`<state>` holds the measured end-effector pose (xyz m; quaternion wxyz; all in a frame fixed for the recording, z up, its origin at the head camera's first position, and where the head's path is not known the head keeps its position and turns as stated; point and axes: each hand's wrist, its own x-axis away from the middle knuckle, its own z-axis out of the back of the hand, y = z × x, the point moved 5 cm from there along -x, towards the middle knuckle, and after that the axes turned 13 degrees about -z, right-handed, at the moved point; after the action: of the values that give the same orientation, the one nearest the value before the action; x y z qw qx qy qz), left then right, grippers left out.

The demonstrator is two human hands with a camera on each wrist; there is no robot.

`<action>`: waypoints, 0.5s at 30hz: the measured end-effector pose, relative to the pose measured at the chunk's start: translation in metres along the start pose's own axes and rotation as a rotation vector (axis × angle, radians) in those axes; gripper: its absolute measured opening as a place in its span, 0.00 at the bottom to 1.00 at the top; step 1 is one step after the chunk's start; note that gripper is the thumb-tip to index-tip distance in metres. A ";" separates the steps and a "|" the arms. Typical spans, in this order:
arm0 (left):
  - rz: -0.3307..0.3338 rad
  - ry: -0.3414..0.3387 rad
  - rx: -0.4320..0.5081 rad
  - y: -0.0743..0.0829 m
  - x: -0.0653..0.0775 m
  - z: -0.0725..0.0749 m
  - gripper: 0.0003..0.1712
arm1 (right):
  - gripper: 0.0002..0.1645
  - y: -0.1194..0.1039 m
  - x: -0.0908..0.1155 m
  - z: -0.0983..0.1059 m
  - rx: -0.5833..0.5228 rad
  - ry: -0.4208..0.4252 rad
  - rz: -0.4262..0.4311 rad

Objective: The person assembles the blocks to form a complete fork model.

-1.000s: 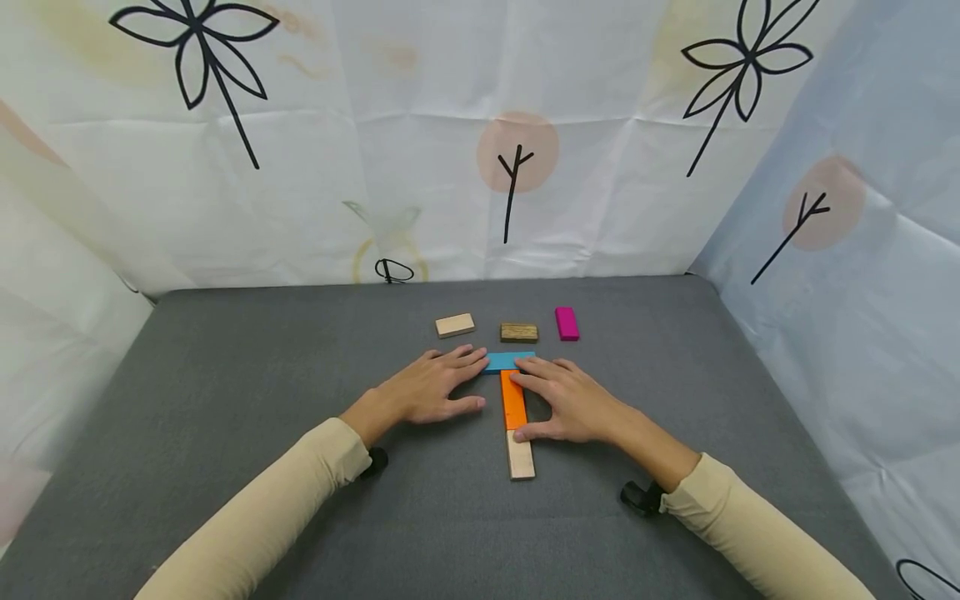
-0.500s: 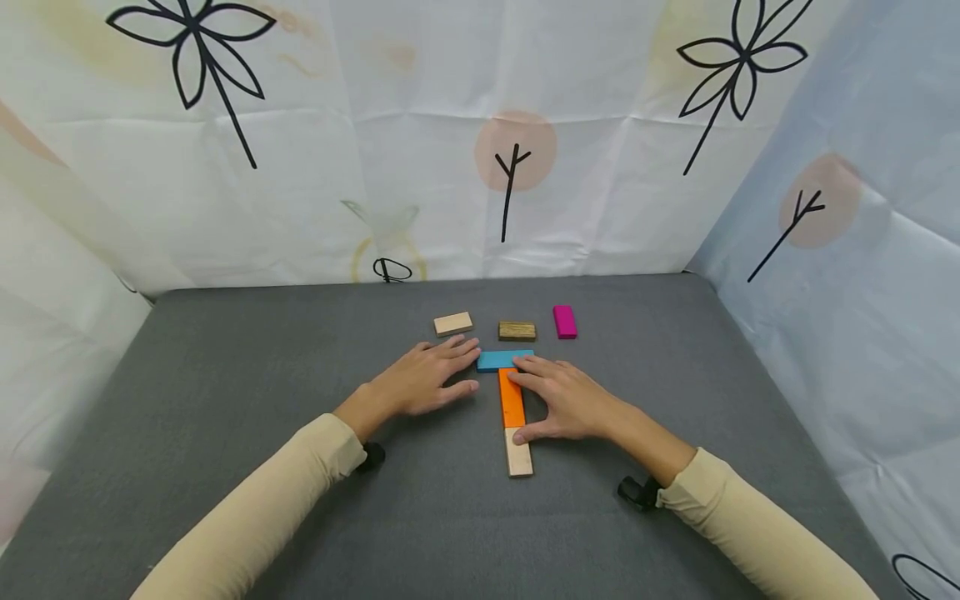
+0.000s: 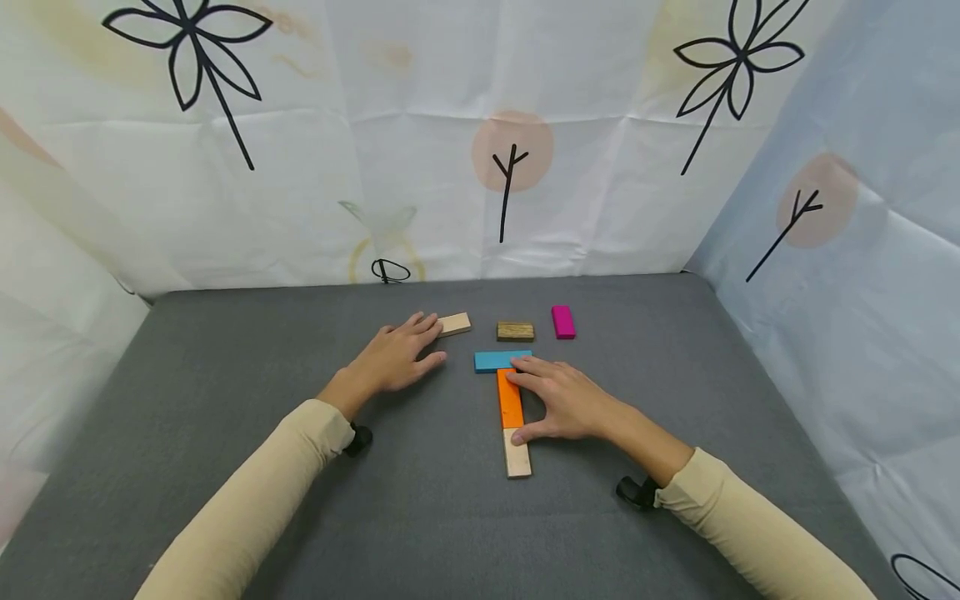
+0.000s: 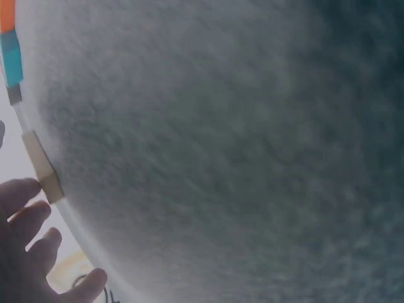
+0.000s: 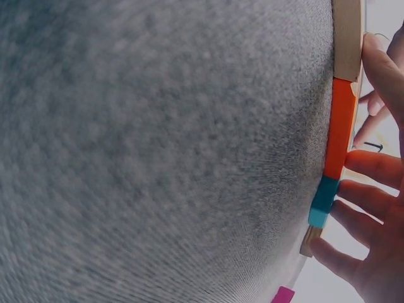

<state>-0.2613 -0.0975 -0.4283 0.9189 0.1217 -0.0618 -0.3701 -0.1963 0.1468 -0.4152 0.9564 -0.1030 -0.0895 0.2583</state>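
Head view. Blocks on the grey table (image 3: 225, 400): six. One blue block (image 3: 495, 361) lying crosswise; one orange block (image 3: 510, 400) running toward the viewer from it; one pale wood block (image 3: 517, 457) end-on after the orange; one light wood block (image 3: 454, 324), one dark wood block (image 3: 516, 332), one magenta block (image 3: 563, 322) in a far row. Hands: two. Left hand (image 3: 397, 358), fingers straight and flat, tips touching the light wood block. Right hand (image 3: 558, 400), fingers spread flat beside the orange block, tips at the blue block, thumb at the orange-pale joint.

Left wrist view. Blurred; fingers (image 4: 25, 218) extended at the light wood block (image 4: 44, 167); other blocks cut off at the frame edge.

Right wrist view. Fingers (image 5: 372, 167) straight along the block line; magenta block partly cut off.
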 end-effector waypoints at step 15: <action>-0.025 0.010 0.021 -0.001 0.002 0.000 0.37 | 0.56 0.001 0.000 -0.001 -0.011 -0.010 -0.004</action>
<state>-0.2605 -0.0995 -0.4288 0.9131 0.1338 -0.0596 -0.3805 -0.1966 0.1480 -0.4162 0.9559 -0.1066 -0.0961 0.2562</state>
